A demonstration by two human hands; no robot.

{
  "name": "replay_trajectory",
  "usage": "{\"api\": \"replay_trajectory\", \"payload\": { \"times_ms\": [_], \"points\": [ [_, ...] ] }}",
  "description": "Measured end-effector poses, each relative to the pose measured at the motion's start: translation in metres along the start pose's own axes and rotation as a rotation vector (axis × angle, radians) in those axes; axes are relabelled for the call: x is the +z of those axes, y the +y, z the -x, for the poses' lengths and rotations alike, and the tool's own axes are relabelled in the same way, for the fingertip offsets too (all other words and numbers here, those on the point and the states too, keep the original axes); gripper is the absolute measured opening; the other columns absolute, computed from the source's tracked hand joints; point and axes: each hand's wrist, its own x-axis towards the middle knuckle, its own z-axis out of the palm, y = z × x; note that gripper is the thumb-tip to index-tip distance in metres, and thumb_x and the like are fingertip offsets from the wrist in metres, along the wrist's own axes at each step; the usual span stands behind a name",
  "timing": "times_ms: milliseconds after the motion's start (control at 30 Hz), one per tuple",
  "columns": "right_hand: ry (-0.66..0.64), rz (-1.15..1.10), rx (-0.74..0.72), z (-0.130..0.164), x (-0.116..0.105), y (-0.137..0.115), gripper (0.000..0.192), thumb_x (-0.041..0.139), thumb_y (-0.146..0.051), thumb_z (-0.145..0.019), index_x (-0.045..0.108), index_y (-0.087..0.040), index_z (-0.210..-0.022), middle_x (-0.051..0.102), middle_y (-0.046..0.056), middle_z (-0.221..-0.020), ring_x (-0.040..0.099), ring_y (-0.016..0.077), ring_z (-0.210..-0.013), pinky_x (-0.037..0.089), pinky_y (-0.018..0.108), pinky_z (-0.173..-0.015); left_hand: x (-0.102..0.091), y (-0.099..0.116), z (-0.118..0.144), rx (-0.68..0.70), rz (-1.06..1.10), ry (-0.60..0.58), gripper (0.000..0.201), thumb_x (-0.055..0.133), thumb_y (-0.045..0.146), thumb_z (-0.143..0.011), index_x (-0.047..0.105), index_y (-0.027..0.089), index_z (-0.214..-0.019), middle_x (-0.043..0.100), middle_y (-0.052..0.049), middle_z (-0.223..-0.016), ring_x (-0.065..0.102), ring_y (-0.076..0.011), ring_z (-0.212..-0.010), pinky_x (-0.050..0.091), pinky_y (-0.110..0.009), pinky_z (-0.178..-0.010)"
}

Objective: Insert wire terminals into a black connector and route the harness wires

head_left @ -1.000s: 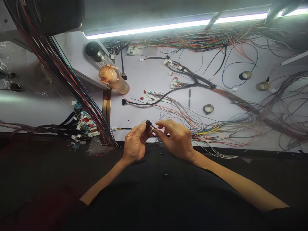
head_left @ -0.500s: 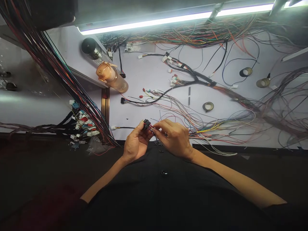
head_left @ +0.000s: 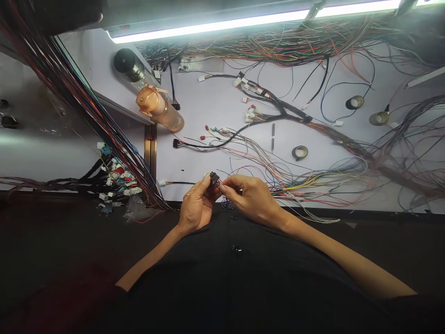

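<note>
Between the thumb and fingers of my left hand is a black connector, tilted, close to the table's front edge. Thin red and dark wires come out of its right side. My right hand pinches one of these wires just beside the connector, thumb against forefinger; its fingertips partly cover the wire's end. A few dark wire loops hang below, between the hands. Left of my left hand, a black cable with a small white connector lies on the table.
A wiring harness with several connectors spreads across the table. An orange bottle and a dark-capped bottle lie at the left. Tape rolls sit at the right. A thick wire bundle hangs on the left.
The connector has turned a little and shifted slightly right in my left hand. My right hand's fingers have closed in a tighter pinch by the wires. The view has moved slightly.
</note>
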Motion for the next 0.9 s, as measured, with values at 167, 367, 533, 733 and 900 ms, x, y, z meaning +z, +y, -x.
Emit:
{"api": "replay_trajectory", "payload": {
  "times_ms": [167,367,533,733,900],
  "points": [
    [-0.028,-0.039,0.055,0.000,0.005,0.002,0.018,0.053,-0.030,-0.089,0.069,-0.021,-0.088,0.070,0.000,-0.078,0.059,0.0130,-0.067,0.039,0.024,-0.061,-0.002,-0.002,0.003,0.067,-0.090,-0.065,0.022,0.080,0.023,-0.063,0.071,0.012,-0.079,0.069,-0.002,-0.082,0.062,-0.0115,-0.069,0.052,-0.024,-0.067],
    [0.053,-0.006,-0.126,0.002,0.013,0.018,0.015,0.053,-0.025,-0.090,0.065,-0.018,-0.085,0.066,0.002,-0.078,0.057,0.0122,-0.069,0.040,0.023,-0.063,-0.012,-0.005,0.008,0.116,-0.265,-0.078,0.033,0.083,0.029,-0.060,0.073,0.014,-0.087,0.070,-0.003,-0.084,0.062,-0.0130,-0.071,0.051,-0.025,-0.066],
    [0.069,0.026,-0.256,0.009,0.018,0.025,0.021,0.047,-0.027,-0.094,0.063,-0.019,-0.085,0.064,0.001,-0.075,0.057,0.0116,-0.069,0.040,0.022,-0.065,-0.019,-0.004,0.013,0.094,-0.493,-0.136,0.026,0.077,0.039,-0.070,0.070,0.013,-0.074,0.062,0.000,-0.061,0.055,-0.0086,-0.055,0.045,-0.021,-0.057],
    [0.100,0.094,-0.330,0.017,0.022,0.027,0.028,0.041,-0.028,-0.096,0.062,-0.018,-0.080,0.064,0.002,-0.070,0.058,0.0110,-0.066,0.040,0.021,-0.063,-0.013,-0.008,0.021,0.040,-0.381,-0.054,0.030,0.079,0.040,-0.065,0.068,0.014,-0.072,0.058,0.002,-0.060,0.053,-0.0069,-0.051,0.045,-0.019,-0.052],
    [0.160,0.067,-0.347,0.023,0.024,0.030,0.025,0.043,-0.025,-0.095,0.064,-0.018,-0.083,0.068,0.002,-0.073,0.060,0.0103,-0.065,0.042,0.020,-0.063,-0.011,-0.012,0.023,-0.029,-0.318,-0.033,0.033,0.082,0.039,-0.061,0.070,0.014,-0.076,0.059,0.001,-0.062,0.053,-0.0075,-0.051,0.047,-0.020,-0.053]
  ]
}}
